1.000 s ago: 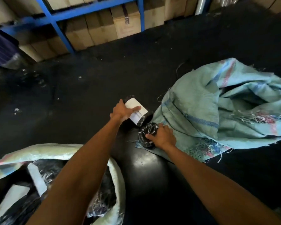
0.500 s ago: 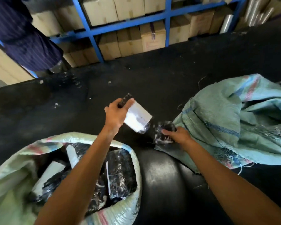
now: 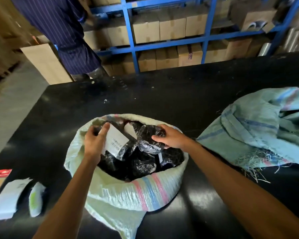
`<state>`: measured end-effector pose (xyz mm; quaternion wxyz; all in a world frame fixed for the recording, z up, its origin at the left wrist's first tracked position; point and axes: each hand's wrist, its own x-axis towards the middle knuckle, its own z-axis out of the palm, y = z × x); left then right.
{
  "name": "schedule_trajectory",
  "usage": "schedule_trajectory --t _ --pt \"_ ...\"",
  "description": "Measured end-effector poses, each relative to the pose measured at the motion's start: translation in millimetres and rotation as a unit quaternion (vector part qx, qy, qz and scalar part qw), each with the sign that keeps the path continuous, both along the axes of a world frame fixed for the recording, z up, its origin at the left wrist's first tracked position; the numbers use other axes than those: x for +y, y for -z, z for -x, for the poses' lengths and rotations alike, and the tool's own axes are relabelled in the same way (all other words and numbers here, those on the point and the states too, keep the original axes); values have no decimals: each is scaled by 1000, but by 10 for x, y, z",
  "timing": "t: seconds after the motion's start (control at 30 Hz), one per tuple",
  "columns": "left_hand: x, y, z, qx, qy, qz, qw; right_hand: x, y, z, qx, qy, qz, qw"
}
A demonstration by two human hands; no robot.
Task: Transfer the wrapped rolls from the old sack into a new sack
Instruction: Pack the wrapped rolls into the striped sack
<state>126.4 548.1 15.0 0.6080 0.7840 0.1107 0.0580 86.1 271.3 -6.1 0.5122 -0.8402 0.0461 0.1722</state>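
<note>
Over the pale woven sack [image 3: 128,192] at 6 o'clock on the black desk [image 3: 179,100], the person's left hand [image 3: 93,142] grips a white-labelled, plastic-wrapped black roll [image 3: 118,144] and the right hand [image 3: 171,137] grips a second plastic-wrapped black roll [image 3: 148,138], so the placing step is in hand; next, both sets of fingers should release, then reach to the blue-green woven sack [image 3: 259,128] at 3 o'clock.

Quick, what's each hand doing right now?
Left hand: holds a labelled wrapped roll over the new sack.
Right hand: holds a black wrapped roll there.

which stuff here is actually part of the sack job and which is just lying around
Job: left hand gripping labelled roll; right hand gripping black roll; white sack; blue-green sack.

Lying about: white packets; red card; shelf cartons.
</note>
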Motion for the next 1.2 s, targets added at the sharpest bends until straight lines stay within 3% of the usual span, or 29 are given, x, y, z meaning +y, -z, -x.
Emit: schedule_trajectory --t 0.1,0.17,0.23,0.33,0.43,0.5,0.53,0.67,0.8,0.97,1.03,1.2 --pt "27 61 38 -48 32 -50 997 244 207 10 -25 -50 272 961" --pt "-41 157 26 -41 93 -98 990 345 252 37 -44 -54 336 939" --pt "-146 179 26 -18 130 -110 985 341 223 84 -95 -4 328 940" --pt "-220 120 56 35 164 -55 984 104 292 168 -150 220 277 923" --pt "-181 95 55 72 183 -34 980 -165 500 300 50 338 106 934" --pt "-204 52 86 126 223 -22 966 -226 655 383 175 359 -113 910" --pt "-212 42 96 145 233 -21 961 -231 709 412 198 359 -173 895" --pt "-246 14 97 160 231 -40 959 -277 579 284 129 413 -64 899" --pt "-393 -79 60 142 232 -58 961 -418 -21 -8 37 470 -47 881" --pt "-785 -72 130 108 261 -6 959 -596 -546 39 -133 442 -17 887" --pt "-955 -3 169 104 274 21 956 -712 -573 168 -138 425 -21 894" --pt "-1370 307 45 114 287 11 951 -1005 -355 579 -51 323 18 945"
